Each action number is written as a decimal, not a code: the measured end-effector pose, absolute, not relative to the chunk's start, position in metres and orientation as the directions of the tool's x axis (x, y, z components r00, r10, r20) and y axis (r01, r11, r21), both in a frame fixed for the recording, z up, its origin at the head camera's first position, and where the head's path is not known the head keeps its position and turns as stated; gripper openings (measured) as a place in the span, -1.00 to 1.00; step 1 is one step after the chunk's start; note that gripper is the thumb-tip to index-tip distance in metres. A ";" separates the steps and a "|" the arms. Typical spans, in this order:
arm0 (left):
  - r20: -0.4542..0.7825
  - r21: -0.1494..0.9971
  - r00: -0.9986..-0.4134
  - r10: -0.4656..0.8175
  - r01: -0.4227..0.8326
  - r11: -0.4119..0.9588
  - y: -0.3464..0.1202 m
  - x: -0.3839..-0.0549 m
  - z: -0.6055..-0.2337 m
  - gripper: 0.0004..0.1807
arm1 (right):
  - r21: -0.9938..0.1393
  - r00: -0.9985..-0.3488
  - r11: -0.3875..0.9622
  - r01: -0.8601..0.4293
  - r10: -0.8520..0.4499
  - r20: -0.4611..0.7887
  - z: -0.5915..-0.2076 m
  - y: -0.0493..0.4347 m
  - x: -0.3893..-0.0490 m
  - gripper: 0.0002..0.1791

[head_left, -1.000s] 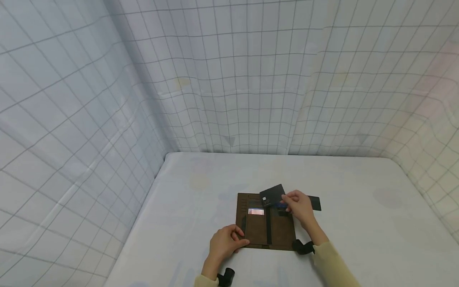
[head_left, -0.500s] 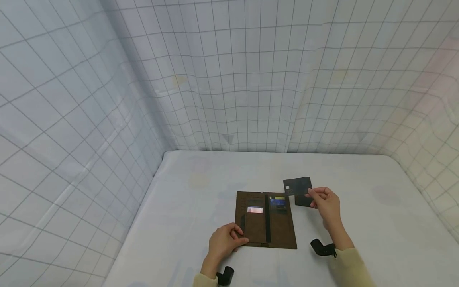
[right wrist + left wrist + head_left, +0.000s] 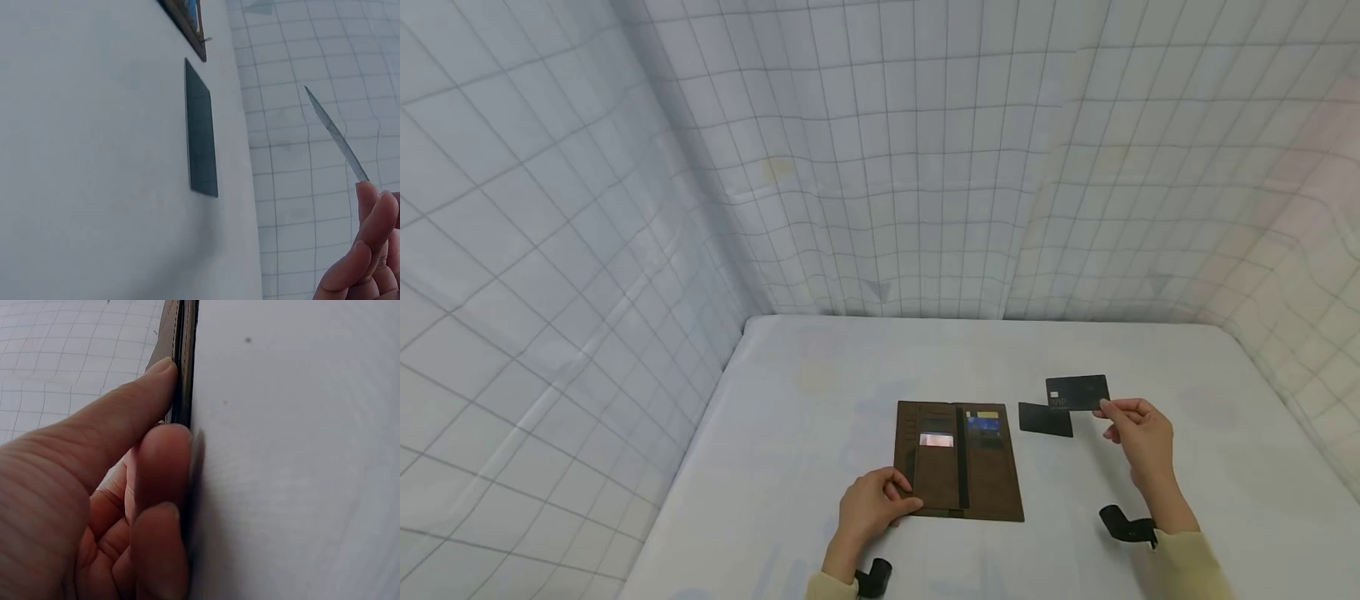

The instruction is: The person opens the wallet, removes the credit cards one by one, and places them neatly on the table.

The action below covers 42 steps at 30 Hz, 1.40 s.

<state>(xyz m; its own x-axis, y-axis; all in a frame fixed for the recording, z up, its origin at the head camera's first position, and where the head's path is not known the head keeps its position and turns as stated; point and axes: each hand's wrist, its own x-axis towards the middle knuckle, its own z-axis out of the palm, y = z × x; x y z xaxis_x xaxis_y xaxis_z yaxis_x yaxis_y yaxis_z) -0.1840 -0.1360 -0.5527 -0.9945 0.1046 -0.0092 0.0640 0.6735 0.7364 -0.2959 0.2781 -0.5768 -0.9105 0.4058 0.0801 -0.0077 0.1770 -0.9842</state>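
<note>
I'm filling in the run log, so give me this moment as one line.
right hand: pinches black card, raised; left hand: holds open brown wallet at near left corner; other black card: on table, right of wallet

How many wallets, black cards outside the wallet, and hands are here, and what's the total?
Brown wallet: 1
Black cards outside it: 2 (held card, card on the table)
Hands: 2 (left hand, right hand)
Total: 5
</note>
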 end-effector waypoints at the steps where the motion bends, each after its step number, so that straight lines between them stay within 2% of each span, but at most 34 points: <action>1: -0.013 0.736 -0.994 0.105 0.061 0.674 -0.136 -0.184 -0.553 -0.73 | -0.985 -0.911 0.175 0.012 0.407 0.061 -0.574 0.281 -0.293 -0.57; 9: 0.001 0.733 -0.994 0.107 0.073 0.676 -0.134 -0.183 -0.555 -0.73 | -0.954 -0.925 0.253 0.161 0.376 -0.056 -0.519 0.280 -0.259 -0.66; 14: 0.000 0.733 -0.994 0.107 0.073 0.677 -0.134 -0.182 -0.554 -0.73 | -0.929 -0.923 0.306 0.209 0.375 -0.085 -0.523 0.291 -0.255 -0.63; 23: -0.007 0.731 -0.995 0.104 0.066 0.680 -0.135 -0.182 -0.554 -0.73 | -0.912 -0.914 0.314 0.263 0.384 -0.132 -0.533 0.298 -0.253 -0.65; 36: -0.005 0.737 -0.995 0.095 0.061 0.673 -0.135 -0.183 -0.553 -0.73 | -0.807 -0.905 0.466 0.364 0.382 -0.187 -0.531 0.301 -0.262 -0.68; 42: -0.012 0.742 -0.995 0.099 0.057 0.668 -0.134 -0.181 -0.550 -0.72 | -0.770 -0.905 0.518 0.372 0.386 -0.178 -0.535 0.302 -0.263 -0.65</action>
<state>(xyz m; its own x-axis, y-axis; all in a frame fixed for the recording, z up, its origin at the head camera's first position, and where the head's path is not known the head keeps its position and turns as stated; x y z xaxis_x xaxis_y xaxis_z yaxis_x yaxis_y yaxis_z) -0.1806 -0.1342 -0.5501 -0.9951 0.0985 -0.0121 0.0571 0.6676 0.7423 -0.2629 0.3025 -0.5353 -0.9053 0.3858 -0.1777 0.3719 0.5179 -0.7704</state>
